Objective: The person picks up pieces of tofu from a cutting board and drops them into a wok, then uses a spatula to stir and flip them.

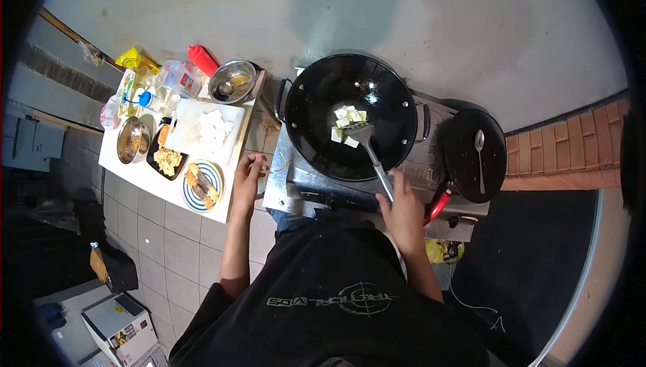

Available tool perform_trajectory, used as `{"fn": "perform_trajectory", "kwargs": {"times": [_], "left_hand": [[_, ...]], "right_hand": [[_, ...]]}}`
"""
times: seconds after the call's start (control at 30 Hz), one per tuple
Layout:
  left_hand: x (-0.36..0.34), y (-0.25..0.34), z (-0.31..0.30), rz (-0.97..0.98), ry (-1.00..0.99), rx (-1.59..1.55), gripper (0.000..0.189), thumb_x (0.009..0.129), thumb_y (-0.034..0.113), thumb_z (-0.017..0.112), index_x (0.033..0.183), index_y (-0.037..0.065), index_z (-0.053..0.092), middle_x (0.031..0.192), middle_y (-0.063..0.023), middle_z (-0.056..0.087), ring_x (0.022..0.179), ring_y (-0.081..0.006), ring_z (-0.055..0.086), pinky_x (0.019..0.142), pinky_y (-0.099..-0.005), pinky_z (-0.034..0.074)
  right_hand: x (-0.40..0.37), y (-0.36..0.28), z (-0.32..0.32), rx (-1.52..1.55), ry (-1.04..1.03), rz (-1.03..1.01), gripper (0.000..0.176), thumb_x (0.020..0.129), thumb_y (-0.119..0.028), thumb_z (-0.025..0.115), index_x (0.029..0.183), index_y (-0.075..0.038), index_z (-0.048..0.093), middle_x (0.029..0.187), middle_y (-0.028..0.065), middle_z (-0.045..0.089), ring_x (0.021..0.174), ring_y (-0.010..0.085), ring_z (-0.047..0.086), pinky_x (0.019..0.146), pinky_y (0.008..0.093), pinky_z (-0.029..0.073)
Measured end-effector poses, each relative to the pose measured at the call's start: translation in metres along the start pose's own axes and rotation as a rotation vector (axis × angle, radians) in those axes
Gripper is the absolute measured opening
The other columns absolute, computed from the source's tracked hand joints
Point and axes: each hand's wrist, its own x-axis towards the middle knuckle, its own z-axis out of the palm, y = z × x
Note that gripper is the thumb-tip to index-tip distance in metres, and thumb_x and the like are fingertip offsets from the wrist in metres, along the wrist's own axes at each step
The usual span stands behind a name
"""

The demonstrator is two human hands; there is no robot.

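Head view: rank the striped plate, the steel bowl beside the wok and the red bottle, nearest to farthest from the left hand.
1. Striped plate, just left of the left hand, on the near side.
2. Steel bowl, farther back, beside the wok.
3. Red bottle, behind and left of the bowl, at the far end.

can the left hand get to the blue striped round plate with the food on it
Probably yes: the bare left hand rests open on the edge of the white table, right beside the blue-striped round plate, and nothing stands between them.
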Motion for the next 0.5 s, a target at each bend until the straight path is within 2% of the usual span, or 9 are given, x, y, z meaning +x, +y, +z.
{"fn": "perform_trajectory", "kwargs": {"times": [0.03, 0.13, 0.17, 0.2, 0.27, 0.3, 0.4, 0.43, 0.5], "left_hand": [[0.003, -0.009, 0.005, 0.002, 0.027, 0.069, 0.022, 0.099, 0.028, 0.059, 0.105, 0.007, 0.062, 0.096, -0.0017, 0.065, 0.085, -0.0100, 0.059, 0.076, -0.0253, 0.047], [0.001, -0.028, 0.019, 0.024, 0.074, 0.210, 0.026, 0.097, 0.030, 0.061, 0.103, 0.005, 0.063, 0.090, -0.0026, 0.066, 0.080, -0.0124, 0.062, 0.071, -0.0270, 0.048], [0.004, -0.041, 0.018, 0.054, 0.081, 0.277, 0.027, 0.095, 0.028, 0.064, 0.100, 0.001, 0.064, 0.086, -0.0059, 0.068, 0.079, -0.0148, 0.065, 0.068, -0.0290, 0.049], [0.003, -0.042, 0.020, 0.054, 0.084, 0.285, 0.027, 0.095, 0.028, 0.064, 0.100, 0.001, 0.064, 0.086, -0.0059, 0.068, 0.079, -0.0148, 0.065, 0.068, -0.0290, 0.049], [0.001, -0.043, 0.021, 0.107, 0.026, 0.539, 0.027, 0.093, 0.025, 0.066, 0.096, -0.001, 0.065, 0.085, -0.0114, 0.069, 0.079, -0.0203, 0.067, 0.069, -0.0329, 0.051], [0.002, -0.045, 0.021, 0.169, 0.030, 0.644, 0.026, 0.089, 0.024, 0.069, 0.093, -0.002, 0.065, 0.087, -0.0164, 0.069, 0.079, -0.0281, 0.066, 0.072, -0.0368, 0.051], [0.001, -0.045, 0.015, 0.197, -0.076, 0.859, 0.026, 0.087, 0.024, 0.071, 0.090, -0.002, 0.066, 0.086, -0.0179, 0.068, 0.079, -0.0342, 0.065, 0.074, -0.0405, 0.050], [0.002, -0.046, 0.014, 0.134, -0.103, 0.806, 0.027, 0.085, 0.023, 0.073, 0.087, -0.002, 0.065, 0.083, -0.0178, 0.067, 0.079, -0.0347, 0.064, 0.075, -0.0421, 0.049], [0.006, -0.055, 0.011, 0.169, -0.114, 0.820, 0.027, 0.085, 0.023, 0.073, 0.086, -0.002, 0.065, 0.082, -0.0177, 0.066, 0.079, -0.0346, 0.064, 0.075, -0.0426, 0.049]], "right_hand": [[0.005, 0.003, 0.003, -0.085, -0.028, -0.044, 0.050, 0.088, -0.015, 0.063, 0.133, -0.007, 0.041, 0.108, 0.0225, 0.062, 0.087, 0.0447, 0.064, 0.073, 0.0516, 0.052], [0.017, 0.013, 0.010, -0.176, -0.062, -0.136, 0.050, 0.087, -0.010, 0.060, 0.132, -0.005, 0.041, 0.103, 0.0229, 0.060, 0.082, 0.0410, 0.067, 0.067, 0.0495, 0.056], [0.019, 0.009, 0.005, -0.178, -0.043, -0.158, 0.046, 0.087, -0.008, 0.055, 0.131, -0.004, 0.042, 0.099, 0.0231, 0.060, 0.075, 0.0406, 0.067, 0.064, 0.0495, 0.056], [0.024, 0.010, 0.002, -0.169, -0.045, -0.159, 0.046, 0.087, -0.008, 0.055, 0.131, -0.004, 0.042, 0.099, 0.0231, 0.060, 0.075, 0.0406, 0.067, 0.064, 0.0495, 0.056], [0.035, 0.009, -0.002, -0.199, 0.003, -0.161, 0.041, 0.089, -0.010, 0.053, 0.128, -0.004, 0.042, 0.098, 0.0233, 0.061, 0.070, 0.0412, 0.067, 0.062, 0.0502, 0.056], [0.039, 0.006, -0.011, -0.177, 0.019, -0.161, 0.034, 0.092, -0.012, 0.050, 0.124, -0.002, 0.043, 0.093, 0.0250, 0.063, 0.068, 0.0430, 0.067, 0.062, 0.0515, 0.055], [0.051, 0.010, -0.029, -0.053, 0.086, -0.174, 0.030, 0.095, -0.013, 0.049, 0.122, -0.001, 0.042, 0.088, 0.0269, 0.064, 0.070, 0.0452, 0.066, 0.062, 0.0536, 0.054], [0.053, 0.009, -0.036, -0.007, 0.155, -0.190, 0.027, 0.096, -0.012, 0.048, 0.120, -0.001, 0.042, 0.082, 0.0282, 0.064, 0.070, 0.0465, 0.065, 0.062, 0.0552, 0.052], [0.057, 0.005, -0.042, -0.006, 0.150, -0.135, 0.027, 0.096, -0.012, 0.048, 0.119, -0.001, 0.042, 0.080, 0.0282, 0.064, 0.070, 0.0468, 0.065, 0.062, 0.0555, 0.052]]}}
